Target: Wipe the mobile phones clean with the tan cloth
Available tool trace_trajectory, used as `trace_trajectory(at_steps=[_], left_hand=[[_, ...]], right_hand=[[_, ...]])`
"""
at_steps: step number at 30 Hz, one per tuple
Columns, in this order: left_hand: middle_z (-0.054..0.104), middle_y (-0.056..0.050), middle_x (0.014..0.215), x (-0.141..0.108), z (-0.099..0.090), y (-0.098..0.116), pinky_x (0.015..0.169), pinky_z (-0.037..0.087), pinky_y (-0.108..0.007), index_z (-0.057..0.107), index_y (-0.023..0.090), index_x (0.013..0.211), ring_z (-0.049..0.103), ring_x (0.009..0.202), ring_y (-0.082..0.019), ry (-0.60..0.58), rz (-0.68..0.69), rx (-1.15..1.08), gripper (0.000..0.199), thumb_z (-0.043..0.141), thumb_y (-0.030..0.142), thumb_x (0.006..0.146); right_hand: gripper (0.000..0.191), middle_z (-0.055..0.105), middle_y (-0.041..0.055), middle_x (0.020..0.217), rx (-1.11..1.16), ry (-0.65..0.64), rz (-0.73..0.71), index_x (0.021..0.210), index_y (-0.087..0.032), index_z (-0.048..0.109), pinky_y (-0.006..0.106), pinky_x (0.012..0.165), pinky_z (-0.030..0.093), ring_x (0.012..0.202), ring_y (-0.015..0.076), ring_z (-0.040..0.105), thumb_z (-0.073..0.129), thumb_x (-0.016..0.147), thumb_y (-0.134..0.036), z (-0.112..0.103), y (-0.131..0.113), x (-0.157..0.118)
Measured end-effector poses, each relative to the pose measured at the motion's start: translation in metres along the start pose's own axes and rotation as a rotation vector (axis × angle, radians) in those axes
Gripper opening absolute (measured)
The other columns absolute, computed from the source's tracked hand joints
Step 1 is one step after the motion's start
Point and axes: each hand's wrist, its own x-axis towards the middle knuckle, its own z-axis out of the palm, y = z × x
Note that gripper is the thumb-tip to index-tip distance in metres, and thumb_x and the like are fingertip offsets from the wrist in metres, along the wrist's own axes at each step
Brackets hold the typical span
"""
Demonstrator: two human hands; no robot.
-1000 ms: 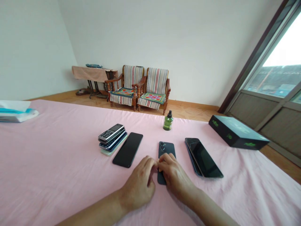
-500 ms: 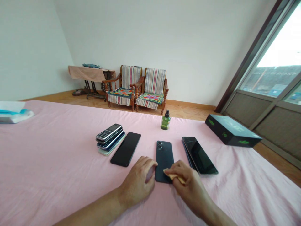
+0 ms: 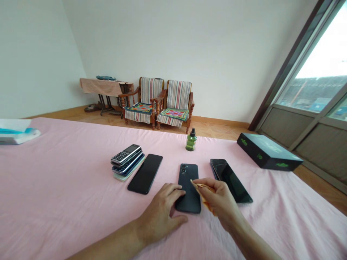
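A dark phone (image 3: 189, 187) lies back side up on the pink cloth, its camera lenses at the far left corner. My left hand (image 3: 162, 213) has its fingers apart, two fingertips resting on the phone's left side and the thumb near its lower edge. Pinched in my right hand (image 3: 219, 198) is a yellow cloth (image 3: 207, 206), held at the phone's right edge. To the left lies a black phone (image 3: 145, 174), screen up, beside a stack of phones (image 3: 127, 160). On the right, another phone (image 3: 234, 180) rests partly on one beneath it.
A green spray bottle (image 3: 191, 141) stands beyond the dark phone. At the right is a black box (image 3: 268, 151) with green lettering. A white and blue packet (image 3: 18, 131) lies at the far left. Two wooden chairs (image 3: 173, 103) stand beyond the pink surface (image 3: 81, 180).
My right hand has moved up along the phone, and more of the yellow cloth shows. The fingers of my left hand have spread and reach further over the phone, which has tilted slightly.
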Motion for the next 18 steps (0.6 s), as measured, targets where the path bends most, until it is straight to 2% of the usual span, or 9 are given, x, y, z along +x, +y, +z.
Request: trace_trajectory(at_steps=[3, 5, 7, 9, 13, 18], left_hand=[[0.062, -0.009, 0.113, 0.000, 0.000, 0.002, 0.094, 0.048, -0.039, 0.059, 0.018, 0.117, 0.057, 0.106, -0.025, 0.032, -0.016, -0.005, 0.052, 0.078, 0.013, 0.069], [0.063, -0.007, 0.105, 0.000, 0.000, 0.004, 0.088, 0.050, -0.036, 0.059, 0.017, 0.115, 0.060, 0.098, -0.023, 0.071, -0.025, -0.015, 0.047, 0.072, 0.009, 0.071], [0.064, -0.005, 0.098, -0.002, 0.000, 0.006, 0.082, 0.051, -0.033, 0.057, 0.018, 0.113, 0.062, 0.090, -0.021, 0.130, -0.028, -0.027, 0.042, 0.066, 0.007, 0.073], [0.063, -0.004, 0.094, -0.004, 0.000, 0.006, 0.076, 0.051, -0.029, 0.055, 0.019, 0.115, 0.062, 0.082, -0.018, 0.187, -0.027, -0.036, 0.042, 0.061, 0.008, 0.076], [0.063, -0.003, 0.091, -0.007, -0.001, 0.007, 0.067, 0.051, -0.026, 0.054, 0.019, 0.117, 0.061, 0.073, -0.016, 0.216, -0.029, -0.023, 0.042, 0.057, 0.009, 0.076], [0.062, -0.003, 0.088, -0.005, 0.000, 0.007, 0.067, 0.050, -0.026, 0.057, 0.018, 0.113, 0.061, 0.073, -0.016, 0.217, -0.017, -0.013, 0.038, 0.055, 0.009, 0.075]], right_hand=[[0.037, 0.071, 0.0069, 0.068, 0.126, -0.022, 0.025, 0.082, -0.014, 0.076, 0.023, 0.053, 0.045, 0.059, 0.0144, 0.062, 0.081, 0.055, -0.039, 0.008, -0.009, -0.008], [0.035, 0.071, 0.0070, 0.070, 0.101, -0.076, -0.009, 0.082, -0.014, 0.076, 0.021, 0.052, 0.044, 0.058, 0.0131, 0.061, 0.080, 0.058, -0.039, 0.016, -0.013, -0.014], [0.030, 0.070, 0.0071, 0.074, 0.003, -0.128, -0.094, 0.082, -0.015, 0.077, 0.020, 0.047, 0.040, 0.055, 0.0111, 0.058, 0.076, 0.065, -0.039, 0.023, -0.016, -0.016], [0.026, 0.068, 0.0070, 0.080, -0.110, -0.116, -0.218, 0.085, -0.016, 0.077, 0.019, 0.043, 0.038, 0.054, 0.0104, 0.055, 0.070, 0.072, -0.037, 0.027, -0.017, -0.011], [0.025, 0.065, 0.0078, 0.085, -0.365, 0.060, -0.527, 0.091, -0.016, 0.076, 0.022, 0.047, 0.044, 0.064, 0.0145, 0.059, 0.058, 0.081, -0.030, 0.022, -0.018, 0.024], [0.027, 0.061, 0.0074, 0.088, -0.444, 0.072, -0.637, 0.092, -0.017, 0.076, 0.025, 0.054, 0.048, 0.070, 0.0161, 0.059, 0.053, 0.078, -0.018, 0.015, -0.013, 0.070]])
